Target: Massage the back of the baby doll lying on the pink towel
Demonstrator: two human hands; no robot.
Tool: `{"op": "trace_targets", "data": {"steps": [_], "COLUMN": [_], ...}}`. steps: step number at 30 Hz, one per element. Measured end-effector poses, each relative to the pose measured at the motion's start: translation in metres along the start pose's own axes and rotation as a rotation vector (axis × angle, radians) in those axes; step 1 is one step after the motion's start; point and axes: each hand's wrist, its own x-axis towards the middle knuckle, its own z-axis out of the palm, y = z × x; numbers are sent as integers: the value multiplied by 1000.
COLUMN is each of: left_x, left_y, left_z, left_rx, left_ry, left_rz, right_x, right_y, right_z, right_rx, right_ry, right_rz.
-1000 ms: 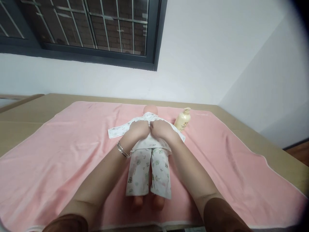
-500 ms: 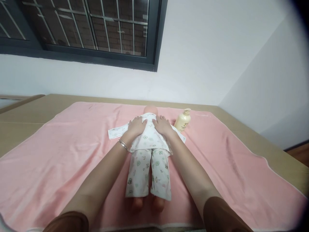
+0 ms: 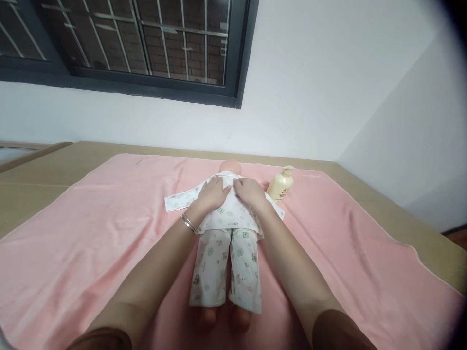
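A baby doll [image 3: 231, 167] in a white printed top [image 3: 228, 216] and matching trousers [image 3: 210, 270] lies on a pink blanket [image 3: 109, 218], its head toward the wall and its feet toward me. My left hand [image 3: 214, 193] rests on the left of the doll's upper body, fingers stretched and thumb apart. On the right side my right hand [image 3: 251, 192] lies on the top, its fingers curved over the cloth near the middle. Neither hand grips anything. The sleeves spread out to both sides, and the doll's face is hidden.
A cream pump bottle [image 3: 280, 184] stands tilted beside the right sleeve. The blanket covers a tan padded surface [image 3: 386, 209] that meets a white wall [image 3: 292, 97]. Above is a dark-framed window [image 3: 233, 73] with bars.
Both hands have moved inward, closer together on the doll's upper body. My right fingers are more curved than before. The view has shifted slightly.
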Motion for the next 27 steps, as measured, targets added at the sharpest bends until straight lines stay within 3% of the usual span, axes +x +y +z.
{"op": "trace_targets", "data": {"steps": [3,7,27], "left_x": [9,8,6], "left_y": [-8,-6,-11], "left_z": [11,16,17], "left_rx": [-43,-64,-143], "left_ry": [25,16,32], "left_rz": [-49,-87,-58], "right_x": [18,25,18], "right_y": [23,33,26], "right_z": [22,35,26], "right_rx": [32,54,88], "right_ry": [88,55,9], "right_rz": [9,2,6]}}
